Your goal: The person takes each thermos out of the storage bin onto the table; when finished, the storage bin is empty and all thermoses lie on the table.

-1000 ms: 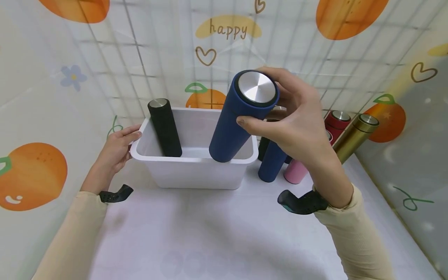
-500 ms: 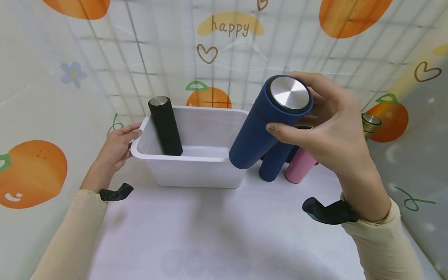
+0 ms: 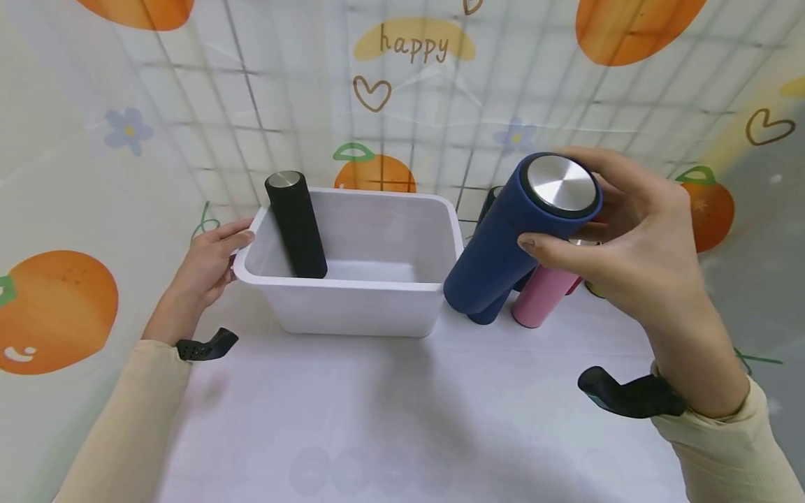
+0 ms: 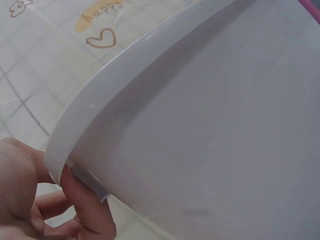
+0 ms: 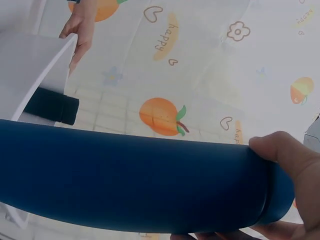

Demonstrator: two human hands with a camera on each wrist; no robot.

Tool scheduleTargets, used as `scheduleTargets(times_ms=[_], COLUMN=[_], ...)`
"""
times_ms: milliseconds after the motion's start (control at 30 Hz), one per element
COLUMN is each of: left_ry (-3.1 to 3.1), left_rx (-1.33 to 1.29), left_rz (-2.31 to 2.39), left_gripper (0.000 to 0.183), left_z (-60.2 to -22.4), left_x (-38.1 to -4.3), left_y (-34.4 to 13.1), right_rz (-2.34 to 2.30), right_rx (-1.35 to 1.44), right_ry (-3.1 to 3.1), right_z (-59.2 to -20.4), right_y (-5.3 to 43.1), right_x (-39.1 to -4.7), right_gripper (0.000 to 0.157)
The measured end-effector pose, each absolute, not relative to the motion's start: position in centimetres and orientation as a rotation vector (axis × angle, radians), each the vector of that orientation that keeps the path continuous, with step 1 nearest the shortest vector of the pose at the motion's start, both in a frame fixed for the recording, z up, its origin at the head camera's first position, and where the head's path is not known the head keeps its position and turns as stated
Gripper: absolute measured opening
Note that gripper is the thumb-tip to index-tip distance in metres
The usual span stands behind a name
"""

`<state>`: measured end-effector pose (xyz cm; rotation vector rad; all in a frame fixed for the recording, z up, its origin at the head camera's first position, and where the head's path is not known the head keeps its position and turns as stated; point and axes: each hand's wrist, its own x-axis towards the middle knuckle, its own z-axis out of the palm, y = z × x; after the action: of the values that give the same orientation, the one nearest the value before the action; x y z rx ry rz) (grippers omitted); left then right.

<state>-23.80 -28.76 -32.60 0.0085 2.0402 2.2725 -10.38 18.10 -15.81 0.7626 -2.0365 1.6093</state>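
Observation:
A white plastic bin (image 3: 352, 307) stands on the table, and my left hand (image 3: 210, 262) grips its left rim. In the left wrist view, fingers (image 4: 87, 200) curl at the lip of the bin. Inside the bin a black thermos bottle (image 3: 295, 227) with a steel lid leans to the left. My right hand (image 3: 648, 244) holds a blue thermos bottle (image 3: 497, 244) near its steel-topped lid, thumb on one side and fingers on the other. The bottle is tilted, its base just right of the bin's right rim, overlapping the bottles behind it.
Right of the bin stand several more bottles: a pink one (image 3: 537, 297), another blue one (image 3: 487, 316) and a dark one (image 3: 489, 199), partly hidden by the held bottle and hand. A white curtain with orange prints (image 3: 377, 173) surrounds the table (image 3: 352, 405).
My right hand has carried the blue thermos bottle rightward and slightly down, from over the bin to beside its right rim. My left hand has stayed on the bin.

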Motion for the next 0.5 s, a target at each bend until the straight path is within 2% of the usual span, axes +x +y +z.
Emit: scheduleTargets(times_ms=[500], left_ry=[2.020], left_rx=[0.028], left_rz=[2.289], left_gripper=[0.063], left_z=[-32.6], left_x=[-23.8], left_y=[-28.7], right_rz=[1.601], right_rx=[0.645], right_ry=[-2.093], right_z=[-17.7], right_y=[21.9], right_x=[-10.5], right_gripper=[0.069])
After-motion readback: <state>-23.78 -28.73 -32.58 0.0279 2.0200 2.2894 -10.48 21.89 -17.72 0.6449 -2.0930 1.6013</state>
